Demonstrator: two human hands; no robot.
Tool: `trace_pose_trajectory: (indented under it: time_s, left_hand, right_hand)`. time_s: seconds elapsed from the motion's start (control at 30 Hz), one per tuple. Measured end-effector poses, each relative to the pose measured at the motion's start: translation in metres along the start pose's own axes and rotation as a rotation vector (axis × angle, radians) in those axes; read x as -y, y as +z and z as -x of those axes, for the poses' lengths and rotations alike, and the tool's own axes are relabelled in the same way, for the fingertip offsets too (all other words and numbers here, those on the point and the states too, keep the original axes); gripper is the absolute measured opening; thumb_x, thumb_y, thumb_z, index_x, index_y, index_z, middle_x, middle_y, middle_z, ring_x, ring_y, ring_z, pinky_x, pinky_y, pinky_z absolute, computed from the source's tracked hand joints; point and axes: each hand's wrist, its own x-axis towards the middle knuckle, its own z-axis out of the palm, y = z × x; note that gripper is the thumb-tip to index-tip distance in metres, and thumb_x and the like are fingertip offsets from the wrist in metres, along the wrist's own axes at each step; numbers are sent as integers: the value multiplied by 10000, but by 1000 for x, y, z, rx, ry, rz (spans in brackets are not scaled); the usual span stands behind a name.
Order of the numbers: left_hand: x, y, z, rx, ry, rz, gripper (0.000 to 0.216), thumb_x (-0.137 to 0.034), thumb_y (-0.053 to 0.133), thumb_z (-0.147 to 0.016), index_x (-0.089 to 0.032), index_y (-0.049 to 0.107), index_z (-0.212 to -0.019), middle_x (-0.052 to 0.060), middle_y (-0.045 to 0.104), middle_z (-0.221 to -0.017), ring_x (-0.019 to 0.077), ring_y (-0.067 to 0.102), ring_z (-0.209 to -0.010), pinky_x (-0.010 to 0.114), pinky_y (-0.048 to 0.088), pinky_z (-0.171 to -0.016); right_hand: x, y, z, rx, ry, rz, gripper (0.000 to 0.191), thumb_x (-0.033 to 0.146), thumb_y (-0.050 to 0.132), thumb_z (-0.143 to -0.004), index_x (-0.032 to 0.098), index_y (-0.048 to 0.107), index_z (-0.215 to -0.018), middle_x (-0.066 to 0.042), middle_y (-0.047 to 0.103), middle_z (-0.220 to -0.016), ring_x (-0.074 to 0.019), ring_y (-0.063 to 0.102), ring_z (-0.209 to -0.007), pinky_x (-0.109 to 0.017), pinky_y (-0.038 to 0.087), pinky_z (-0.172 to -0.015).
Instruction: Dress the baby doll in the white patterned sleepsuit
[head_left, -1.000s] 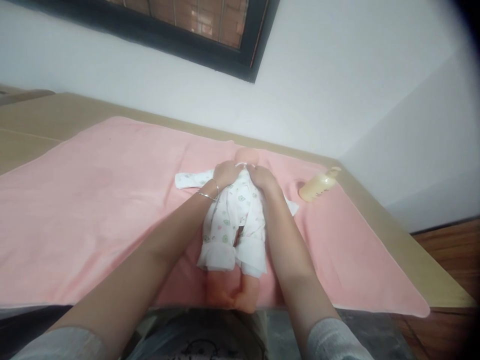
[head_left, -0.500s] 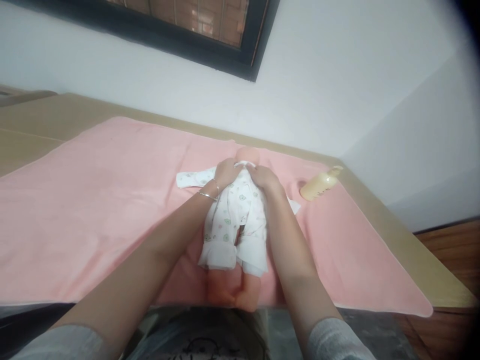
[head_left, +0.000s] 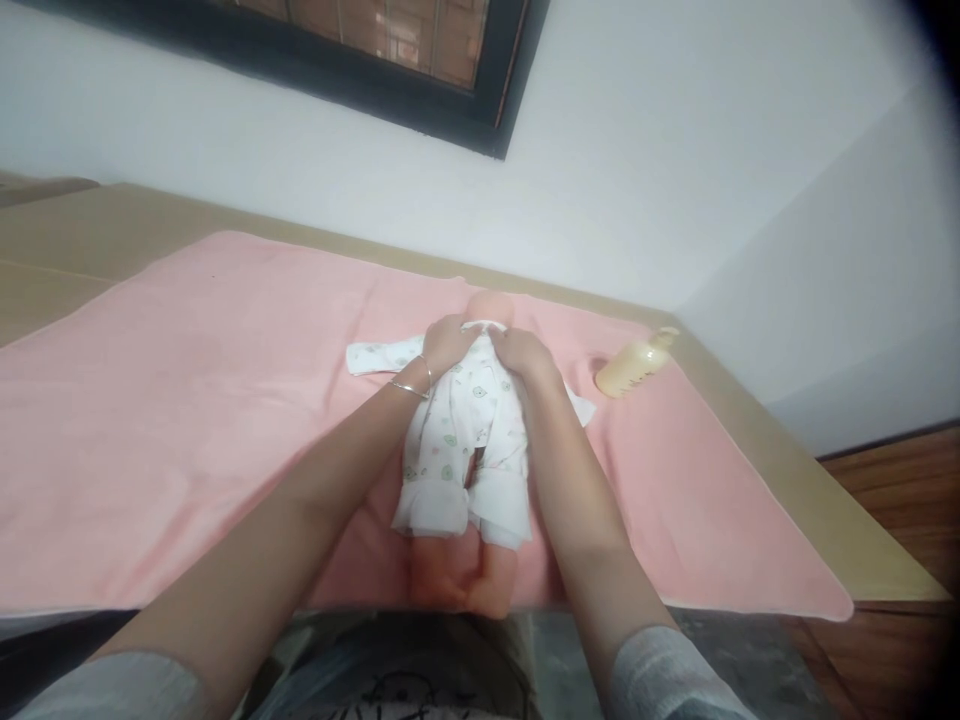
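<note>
A baby doll (head_left: 491,308) lies on its back on a pink towel (head_left: 187,400), head toward the wall and bare legs at the near edge. It wears a white printed baby garment (head_left: 465,445). My left hand (head_left: 446,345) and my right hand (head_left: 521,355) are both closed on the garment's cloth at the doll's neck, side by side. A thin bracelet circles my left wrist. One white sleeve sticks out to the left of my left hand.
A cream lotion bottle (head_left: 636,365) lies on its side on the towel to the right. The towel covers a tan table (head_left: 810,490) set against a white wall. A dark-framed window is above; wooden floor shows at right.
Nothing has visibly changed beyond a slight shift of the view; both hands stay at the doll's neck.
</note>
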Motion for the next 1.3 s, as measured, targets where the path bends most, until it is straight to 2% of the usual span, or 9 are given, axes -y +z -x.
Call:
trace_pose_trajectory:
  time_s: [0.17,0.37,0.47,0.63,0.83,0.93,1.07,1.17,1.3]
  left_hand:
    - [0,-1,1,-21,-16,2,425,-517,410,-861,-170,639,-950,69,666,-958,204,592,-849,263,405,-721]
    - [4,1,-2,53,-20,19,511,-547,322,-884,-163,655,-834,72,667,-833,200,585,-752,280,395,-687]
    - [4,2,-2,40,0,5,510,-553,326,-878,-162,652,-855,76,668,-854,202,588,-769,280,403,-695]
    - [2,1,-1,-31,26,-8,374,-434,413,-860,-169,632,-1007,81,652,-1045,207,579,-940,278,418,-807]
    - [2,-2,-2,104,-13,-30,467,-477,320,-896,-160,664,-910,90,681,-941,211,605,-853,289,418,-759]
    - [1,-2,-3,101,21,-60,497,-478,288,-905,-166,674,-896,89,687,-941,217,611,-864,297,415,-768]
    - [0,-1,-2,88,43,-73,491,-485,287,-904,-188,671,-978,79,683,-1023,218,605,-934,292,411,-798]
    - [0,0,-1,92,39,-73,519,-517,270,-903,-195,666,-1000,76,681,-1036,220,604,-937,292,414,-787]
    - [0,0,-1,68,22,-70,514,-534,278,-895,-199,661,-967,66,685,-1009,219,605,-899,292,414,-761]
  right_hand:
    - [1,-1,2,33,52,-7,681,605,218,-912,121,551,-1256,-176,531,-1291,-313,495,-1163,-390,354,-933]
    - [12,-6,12,-28,3,34,738,678,224,-880,114,629,-1129,-195,610,-1153,-317,547,-1079,-380,365,-902]
    - [1,0,1,-24,8,4,721,659,238,-888,108,611,-1164,-194,582,-1208,-314,530,-1113,-373,364,-910]
    - [-17,3,-9,27,34,-125,699,615,251,-904,74,611,-1160,-199,583,-1210,-291,540,-1110,-340,385,-897]
    - [0,-4,4,-21,22,15,640,603,297,-898,111,617,-1153,-194,597,-1184,-304,545,-1087,-370,379,-889]
    - [2,2,2,-59,22,6,664,611,267,-900,103,611,-1153,-202,596,-1173,-316,532,-1103,-392,370,-910]
    - [-14,16,-12,-83,105,-165,718,625,212,-892,82,586,-1177,-207,563,-1224,-319,525,-1120,-397,384,-918]
    - [-26,23,-21,-118,174,-260,670,619,268,-867,108,615,-1125,-186,597,-1175,-309,562,-1060,-383,415,-880]
    - [-31,29,-27,-181,195,-269,571,574,290,-861,161,656,-1007,-147,649,-1064,-291,590,-987,-373,433,-840]
